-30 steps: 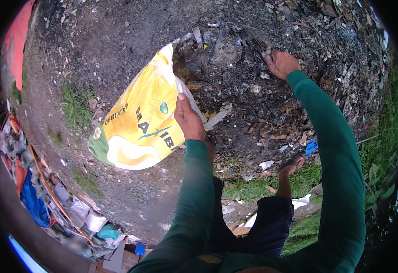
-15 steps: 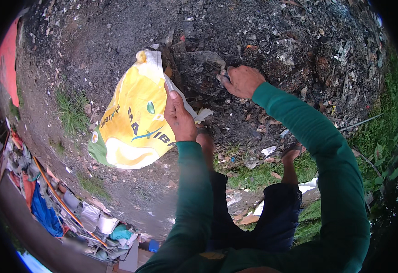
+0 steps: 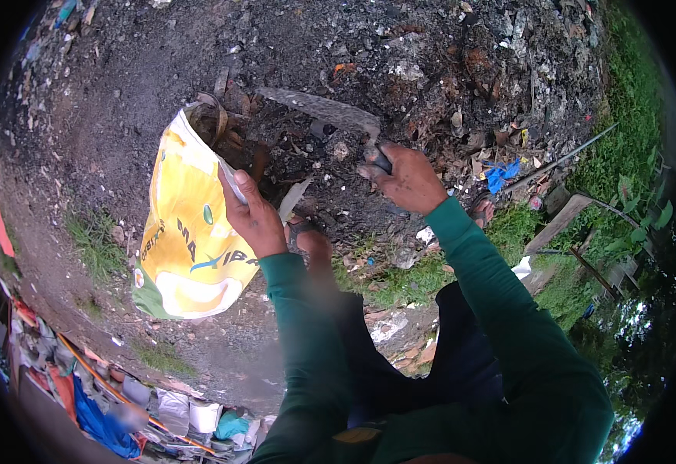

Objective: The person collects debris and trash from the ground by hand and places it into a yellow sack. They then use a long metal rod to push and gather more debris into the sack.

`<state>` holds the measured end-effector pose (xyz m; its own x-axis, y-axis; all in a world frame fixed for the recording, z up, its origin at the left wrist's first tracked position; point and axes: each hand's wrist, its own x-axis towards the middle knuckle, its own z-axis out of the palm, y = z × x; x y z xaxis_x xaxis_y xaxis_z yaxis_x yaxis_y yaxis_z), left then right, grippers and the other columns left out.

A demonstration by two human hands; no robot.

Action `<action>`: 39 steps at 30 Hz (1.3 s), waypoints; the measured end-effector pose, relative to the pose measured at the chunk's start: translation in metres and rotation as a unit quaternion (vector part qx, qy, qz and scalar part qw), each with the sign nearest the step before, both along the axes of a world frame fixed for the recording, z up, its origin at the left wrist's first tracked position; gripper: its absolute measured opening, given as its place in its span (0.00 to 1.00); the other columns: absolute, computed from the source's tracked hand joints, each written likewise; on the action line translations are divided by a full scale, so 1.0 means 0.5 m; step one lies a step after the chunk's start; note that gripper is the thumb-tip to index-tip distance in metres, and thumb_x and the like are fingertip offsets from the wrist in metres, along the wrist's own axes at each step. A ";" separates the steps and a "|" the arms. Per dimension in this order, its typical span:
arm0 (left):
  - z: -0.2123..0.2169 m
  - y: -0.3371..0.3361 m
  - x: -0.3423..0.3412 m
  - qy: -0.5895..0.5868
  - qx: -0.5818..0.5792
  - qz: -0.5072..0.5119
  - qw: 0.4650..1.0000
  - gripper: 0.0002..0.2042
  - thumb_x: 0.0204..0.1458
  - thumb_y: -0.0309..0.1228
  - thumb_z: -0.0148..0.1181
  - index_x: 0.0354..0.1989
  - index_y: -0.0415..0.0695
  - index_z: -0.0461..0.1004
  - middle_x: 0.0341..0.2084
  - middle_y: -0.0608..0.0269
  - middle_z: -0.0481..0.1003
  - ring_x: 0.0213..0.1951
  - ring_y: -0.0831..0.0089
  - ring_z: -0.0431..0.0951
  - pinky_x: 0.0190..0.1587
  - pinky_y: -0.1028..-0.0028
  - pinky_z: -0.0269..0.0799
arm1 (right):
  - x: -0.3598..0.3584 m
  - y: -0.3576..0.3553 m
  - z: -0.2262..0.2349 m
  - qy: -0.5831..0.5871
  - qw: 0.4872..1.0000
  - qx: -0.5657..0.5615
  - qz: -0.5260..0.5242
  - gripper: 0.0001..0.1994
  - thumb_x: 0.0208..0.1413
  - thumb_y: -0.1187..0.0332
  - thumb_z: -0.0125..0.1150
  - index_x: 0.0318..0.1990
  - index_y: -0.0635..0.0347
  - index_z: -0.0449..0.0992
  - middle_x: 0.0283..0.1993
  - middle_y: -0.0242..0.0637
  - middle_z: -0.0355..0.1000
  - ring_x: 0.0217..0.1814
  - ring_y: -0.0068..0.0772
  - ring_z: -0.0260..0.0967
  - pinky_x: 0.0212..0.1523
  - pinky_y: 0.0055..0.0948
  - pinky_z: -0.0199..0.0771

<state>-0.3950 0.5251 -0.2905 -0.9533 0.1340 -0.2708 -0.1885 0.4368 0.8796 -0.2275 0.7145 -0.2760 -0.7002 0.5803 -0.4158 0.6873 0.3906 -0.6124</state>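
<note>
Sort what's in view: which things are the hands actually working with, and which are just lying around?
In use:
- left hand, gripping the rim of the yellow woven plastic sack
- right hand, holding one end of a long flat grey slab-like piece near the sack's mouth

Lying about:
- blue plastic scrap
- thin grey rod
- grass tuft
- colourful litter pile

The left hand [image 3: 254, 219] grips the rim of a yellow sack [image 3: 187, 232]; the right hand [image 3: 407, 179] holds a grey slab [image 3: 324, 110] over littered ground [image 3: 106, 116].
</note>
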 end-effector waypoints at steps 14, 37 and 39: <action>-0.036 -0.007 0.001 -0.161 -0.049 0.031 0.985 0.30 0.69 0.47 0.54 0.61 0.25 0.70 0.52 0.48 0.77 0.50 0.62 0.74 0.57 0.64 0.68 | 0.376 -0.071 -0.273 -0.143 0.880 -0.136 -0.432 0.20 0.63 0.56 0.61 0.27 0.65 0.73 0.17 0.40 0.68 0.13 0.38 0.63 0.19 0.41 0.66; -0.001 -0.019 -0.014 -0.064 0.077 0.061 0.993 0.28 0.72 0.46 0.49 0.60 0.27 0.71 0.49 0.53 0.78 0.50 0.68 0.73 0.58 0.69 0.67 | 0.045 0.140 -0.006 -0.074 0.997 0.011 -0.009 0.16 0.62 0.62 0.63 0.40 0.73 0.75 0.35 0.67 0.75 0.42 0.71 0.75 0.42 0.55 0.75; -0.008 -0.025 -0.016 -0.093 0.117 0.076 0.986 0.27 0.73 0.45 0.49 0.62 0.28 0.71 0.51 0.54 0.77 0.51 0.69 0.73 0.58 0.69 0.67 | 0.006 0.172 0.002 -0.073 0.994 0.074 -0.031 0.16 0.62 0.63 0.63 0.41 0.72 0.76 0.37 0.68 0.76 0.44 0.70 0.76 0.44 0.56 0.75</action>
<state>-0.4032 0.5127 -0.2946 -0.9036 0.0735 -0.4220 -0.4041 0.1802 0.8968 -0.2247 0.8005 -0.2750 -0.5995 0.6831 -0.4172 0.7903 0.4227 -0.4435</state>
